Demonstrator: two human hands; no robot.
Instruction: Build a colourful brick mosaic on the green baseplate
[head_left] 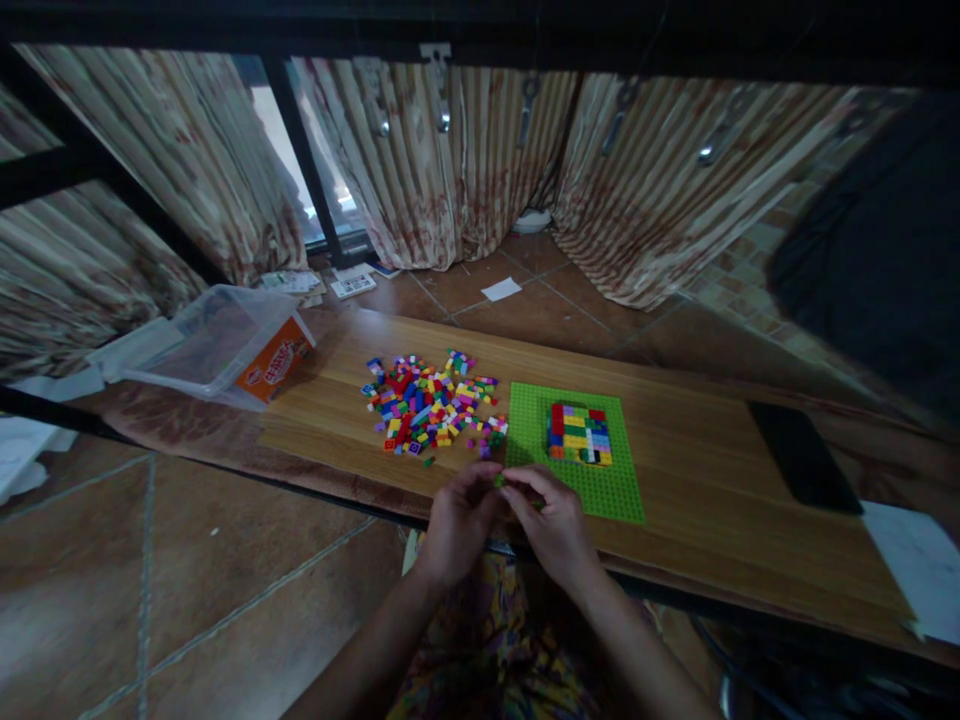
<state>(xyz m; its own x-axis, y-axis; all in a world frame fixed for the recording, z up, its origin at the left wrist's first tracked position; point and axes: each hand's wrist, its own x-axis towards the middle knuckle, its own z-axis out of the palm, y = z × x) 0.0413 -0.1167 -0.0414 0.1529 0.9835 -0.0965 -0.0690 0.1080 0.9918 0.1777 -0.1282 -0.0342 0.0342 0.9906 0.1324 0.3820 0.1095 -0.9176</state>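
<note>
My left hand (463, 522) and my right hand (556, 525) meet over the front edge of the wooden table. Between their pinched fingertips is a small green toy brick (499, 481), mostly covered by the fingers. Just beyond my right hand lies a bright green baseplate (592, 495). A block of multicoloured bricks (577, 433), in red, yellow, blue, white and black, stands on that plate. To the left of the plate, loose toy bricks (420, 400) of many colours are spread in a pile.
A clear plastic bin (217, 340) with an orange label stands at the table's left end. On the right lie a black phone-like slab (804, 455) and white paper (915, 565). Metal hooks (444, 115) hang from a dark bar overhead. Curtains (420, 170) are behind.
</note>
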